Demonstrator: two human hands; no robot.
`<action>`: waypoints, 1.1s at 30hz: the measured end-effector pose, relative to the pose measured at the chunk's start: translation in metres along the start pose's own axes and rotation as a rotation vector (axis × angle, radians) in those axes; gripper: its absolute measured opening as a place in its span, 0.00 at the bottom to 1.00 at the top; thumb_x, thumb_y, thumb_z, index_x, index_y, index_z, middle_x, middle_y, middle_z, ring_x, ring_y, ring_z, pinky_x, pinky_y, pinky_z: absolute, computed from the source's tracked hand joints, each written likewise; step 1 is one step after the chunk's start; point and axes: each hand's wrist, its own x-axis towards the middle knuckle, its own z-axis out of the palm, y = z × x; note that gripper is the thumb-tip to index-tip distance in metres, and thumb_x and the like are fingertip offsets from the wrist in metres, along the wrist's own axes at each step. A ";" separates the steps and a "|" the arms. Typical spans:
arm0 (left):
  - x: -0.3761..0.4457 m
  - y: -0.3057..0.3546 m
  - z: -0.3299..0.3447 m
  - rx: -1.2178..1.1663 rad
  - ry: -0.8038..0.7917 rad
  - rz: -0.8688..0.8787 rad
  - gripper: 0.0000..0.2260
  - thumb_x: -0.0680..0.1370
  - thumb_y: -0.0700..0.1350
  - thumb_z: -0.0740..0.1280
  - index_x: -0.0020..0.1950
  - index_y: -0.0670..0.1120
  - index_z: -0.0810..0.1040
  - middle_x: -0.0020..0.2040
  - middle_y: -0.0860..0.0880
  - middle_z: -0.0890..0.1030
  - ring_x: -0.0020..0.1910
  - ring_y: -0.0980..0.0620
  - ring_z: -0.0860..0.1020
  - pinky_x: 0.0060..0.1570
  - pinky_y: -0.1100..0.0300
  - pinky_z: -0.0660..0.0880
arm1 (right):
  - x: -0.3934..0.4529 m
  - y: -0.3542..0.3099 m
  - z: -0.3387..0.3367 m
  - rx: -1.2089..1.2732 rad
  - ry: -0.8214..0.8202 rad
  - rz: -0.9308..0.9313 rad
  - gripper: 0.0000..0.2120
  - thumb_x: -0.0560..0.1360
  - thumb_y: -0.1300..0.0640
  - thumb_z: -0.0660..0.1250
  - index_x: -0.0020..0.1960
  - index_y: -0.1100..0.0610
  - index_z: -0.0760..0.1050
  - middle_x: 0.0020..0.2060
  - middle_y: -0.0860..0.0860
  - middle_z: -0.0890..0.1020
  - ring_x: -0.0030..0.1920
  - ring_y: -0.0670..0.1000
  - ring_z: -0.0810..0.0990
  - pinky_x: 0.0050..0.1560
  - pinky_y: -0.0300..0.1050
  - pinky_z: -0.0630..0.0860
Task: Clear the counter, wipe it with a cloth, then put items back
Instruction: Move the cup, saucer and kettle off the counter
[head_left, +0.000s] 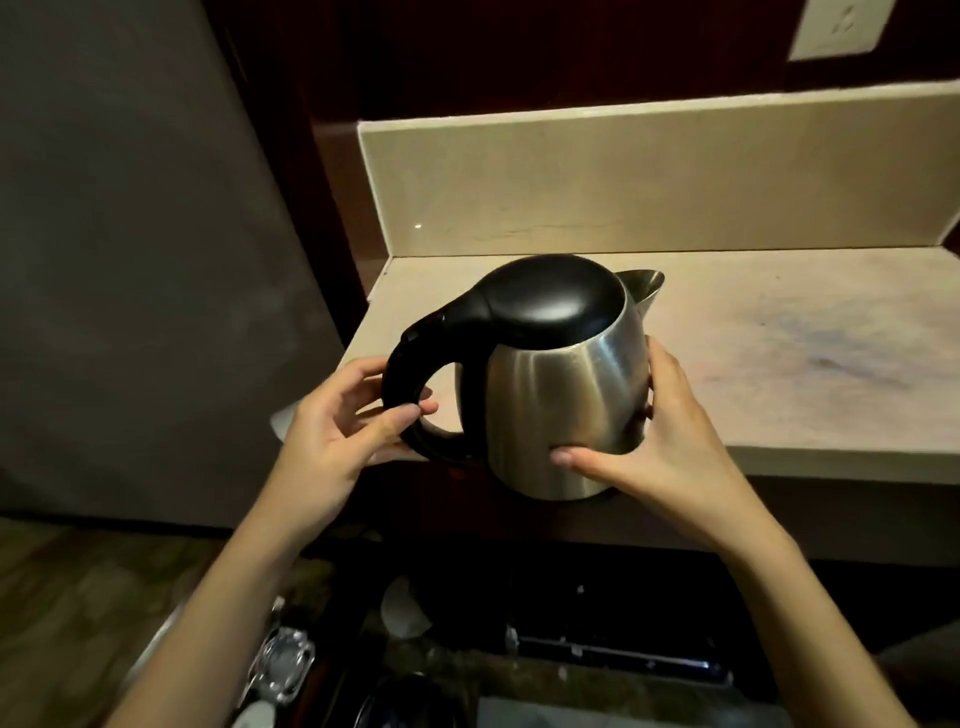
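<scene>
Nearest, left hand (340, 423) with fingers curled round the black loop handle of the brushed-steel kettle (558, 395) (black domed lid, spout rightward), held upright over the beige stone counter (779, 353) edge; right hand (657, 444) cupping its body.

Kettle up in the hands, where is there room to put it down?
The kettle could go on the counter: the stretch right of the spout to the frame's edge, bordered behind by the backsplash, shows bare. A smaller bare strip lies behind the kettle's lid. It is crowded low down by the floor, where glassware and dark items cluster.
</scene>
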 end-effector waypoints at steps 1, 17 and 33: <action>-0.012 -0.001 -0.007 0.005 0.014 -0.004 0.14 0.72 0.42 0.72 0.57 0.46 0.77 0.50 0.46 0.84 0.53 0.48 0.83 0.45 0.53 0.82 | -0.006 -0.003 0.009 0.009 -0.024 -0.008 0.56 0.51 0.33 0.78 0.73 0.42 0.55 0.64 0.38 0.67 0.61 0.32 0.68 0.55 0.27 0.66; -0.120 -0.041 -0.170 -0.009 0.163 -0.057 0.23 0.65 0.55 0.76 0.58 0.50 0.78 0.54 0.47 0.83 0.54 0.46 0.82 0.48 0.54 0.81 | -0.059 -0.074 0.172 0.082 -0.199 -0.040 0.56 0.56 0.38 0.79 0.76 0.46 0.53 0.70 0.39 0.64 0.68 0.33 0.63 0.64 0.24 0.62; -0.224 -0.176 -0.383 0.096 0.042 -0.370 0.20 0.64 0.30 0.73 0.47 0.54 0.81 0.41 0.62 0.84 0.44 0.64 0.82 0.42 0.74 0.76 | -0.146 -0.080 0.435 0.089 -0.358 0.246 0.58 0.58 0.45 0.82 0.77 0.51 0.51 0.72 0.44 0.62 0.72 0.41 0.63 0.72 0.47 0.65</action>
